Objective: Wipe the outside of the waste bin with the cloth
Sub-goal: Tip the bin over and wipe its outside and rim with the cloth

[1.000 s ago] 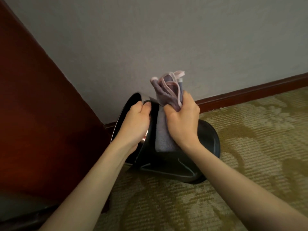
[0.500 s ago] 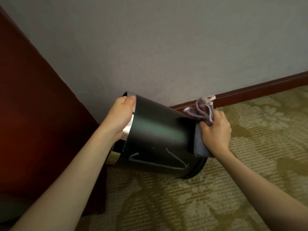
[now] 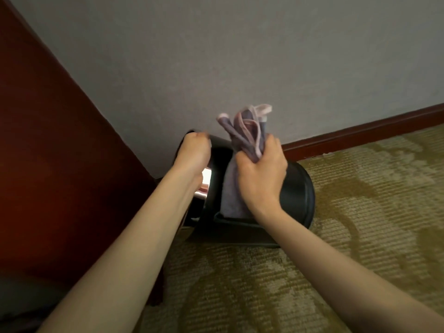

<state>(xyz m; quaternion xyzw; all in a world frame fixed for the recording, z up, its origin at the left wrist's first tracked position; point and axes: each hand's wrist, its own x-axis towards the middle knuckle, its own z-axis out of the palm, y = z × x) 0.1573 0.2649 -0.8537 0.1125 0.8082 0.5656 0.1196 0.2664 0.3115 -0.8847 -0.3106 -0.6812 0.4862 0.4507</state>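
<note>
The black waste bin (image 3: 298,195) is tipped on its side, mouth to the left and base to the right, just above the carpet near the wall. My left hand (image 3: 193,156) grips its rim at the top left, where a shiny inner edge shows. A bunched purple cloth with pink trim (image 3: 247,131) is gripped in my right hand (image 3: 260,175), which presses it against the bin's outer wall near the rim. The cloth's loose folds stick up above my fist; another part hangs flat against the bin.
A dark red wooden panel (image 3: 48,164) fills the left side, close to the bin's mouth. A grey wall (image 3: 240,56) with a dark baseboard (image 3: 360,133) runs behind. Patterned olive carpet (image 3: 360,224) covers the floor to the right and in front.
My right hand has slid the cloth from the bin's base end back toward the rim. The bin has turned so its base faces me more.
</note>
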